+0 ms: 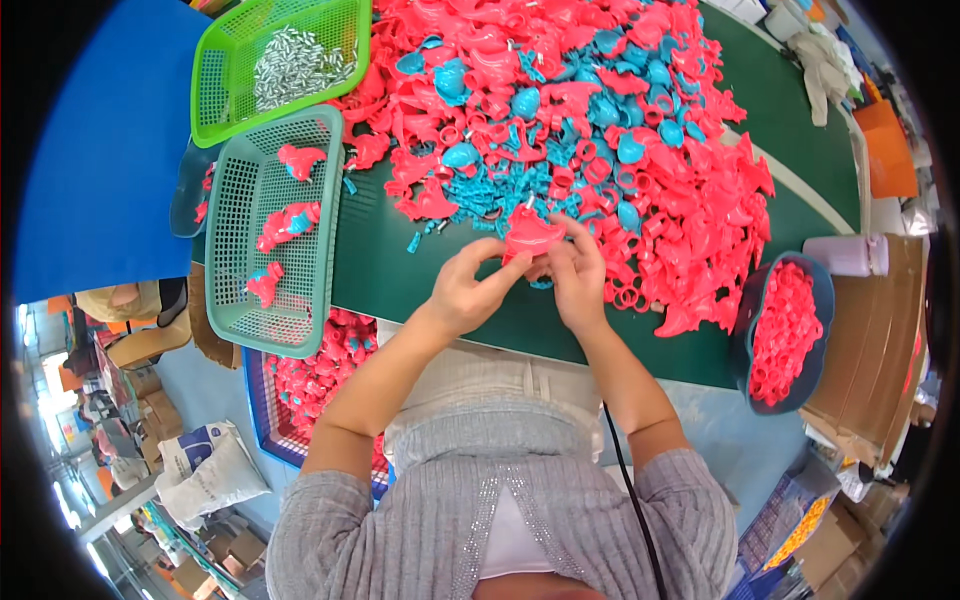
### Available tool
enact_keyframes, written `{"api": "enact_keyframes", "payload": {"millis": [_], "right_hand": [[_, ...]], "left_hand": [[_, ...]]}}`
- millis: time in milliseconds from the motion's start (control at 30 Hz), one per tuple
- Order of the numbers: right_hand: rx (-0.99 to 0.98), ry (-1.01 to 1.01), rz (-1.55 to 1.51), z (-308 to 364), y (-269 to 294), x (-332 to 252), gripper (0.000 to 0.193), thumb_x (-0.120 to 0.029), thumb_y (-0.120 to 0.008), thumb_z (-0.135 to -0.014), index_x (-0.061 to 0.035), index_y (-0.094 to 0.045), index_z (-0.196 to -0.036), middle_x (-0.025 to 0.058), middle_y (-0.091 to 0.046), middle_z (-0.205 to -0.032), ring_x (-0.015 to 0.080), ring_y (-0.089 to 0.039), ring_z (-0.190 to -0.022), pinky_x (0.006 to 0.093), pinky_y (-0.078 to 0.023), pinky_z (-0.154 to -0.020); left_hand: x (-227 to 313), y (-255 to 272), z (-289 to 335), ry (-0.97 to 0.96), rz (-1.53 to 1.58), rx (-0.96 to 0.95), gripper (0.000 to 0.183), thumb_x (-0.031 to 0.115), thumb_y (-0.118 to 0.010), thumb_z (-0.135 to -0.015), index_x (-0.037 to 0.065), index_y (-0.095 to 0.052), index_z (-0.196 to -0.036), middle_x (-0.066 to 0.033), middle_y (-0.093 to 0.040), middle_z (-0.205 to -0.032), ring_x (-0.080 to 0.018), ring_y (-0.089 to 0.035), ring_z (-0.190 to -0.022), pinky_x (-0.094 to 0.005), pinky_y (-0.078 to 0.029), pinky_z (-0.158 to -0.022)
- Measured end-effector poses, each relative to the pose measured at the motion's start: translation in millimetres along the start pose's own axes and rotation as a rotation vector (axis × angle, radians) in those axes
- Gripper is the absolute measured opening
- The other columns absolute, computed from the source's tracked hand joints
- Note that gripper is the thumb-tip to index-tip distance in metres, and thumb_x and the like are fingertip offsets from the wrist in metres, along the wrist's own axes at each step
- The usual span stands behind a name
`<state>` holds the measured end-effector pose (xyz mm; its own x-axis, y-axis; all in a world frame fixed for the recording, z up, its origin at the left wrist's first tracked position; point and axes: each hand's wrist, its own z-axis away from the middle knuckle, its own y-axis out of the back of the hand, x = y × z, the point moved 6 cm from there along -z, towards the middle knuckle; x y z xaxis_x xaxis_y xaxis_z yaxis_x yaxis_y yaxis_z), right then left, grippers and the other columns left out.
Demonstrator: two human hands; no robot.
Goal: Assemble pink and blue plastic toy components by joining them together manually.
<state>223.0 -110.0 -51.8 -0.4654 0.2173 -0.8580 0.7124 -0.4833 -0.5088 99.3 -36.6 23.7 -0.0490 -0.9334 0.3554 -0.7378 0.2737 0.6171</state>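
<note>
— Working where?
— Indoors, over a pale blue floor point(225, 390), at a flat dark green table point(385, 290) spread with a broad heap of glossy pink and blue plastic parts point(590, 150).
— And on the left?
— Close by a rectangular teal plastic basket with perforated walls point(265, 335).
— Posed how?
— Angled inward, with bare left hand point(470, 285) and bare right hand point(578, 275) narrowed to pinch, from either side, a small curved pink plastic piece point(533, 232) at the heap's near edge.

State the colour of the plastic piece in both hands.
The plastic piece is pinkish red, best seen in the head view.
</note>
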Motion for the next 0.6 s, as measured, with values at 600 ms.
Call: {"api": "enact_keyframes", "payload": {"millis": [600], "right_hand": [[0.028,0.625,0.867,20,-18,-20,0.015,-0.005,-0.061,-0.087,0.0049,-0.064,-0.098,0.0148,-0.066,-0.081,0.02,-0.066,-0.069,0.0283,-0.051,-0.062]], "left_hand": [[-32,-59,80,1.0,1.005,0.195,0.019,0.007,-0.057,-0.094,-0.003,-0.058,-0.11,-0.0012,-0.061,-0.09,-0.0042,-0.057,-0.079,-0.019,-0.047,-0.068]]}}
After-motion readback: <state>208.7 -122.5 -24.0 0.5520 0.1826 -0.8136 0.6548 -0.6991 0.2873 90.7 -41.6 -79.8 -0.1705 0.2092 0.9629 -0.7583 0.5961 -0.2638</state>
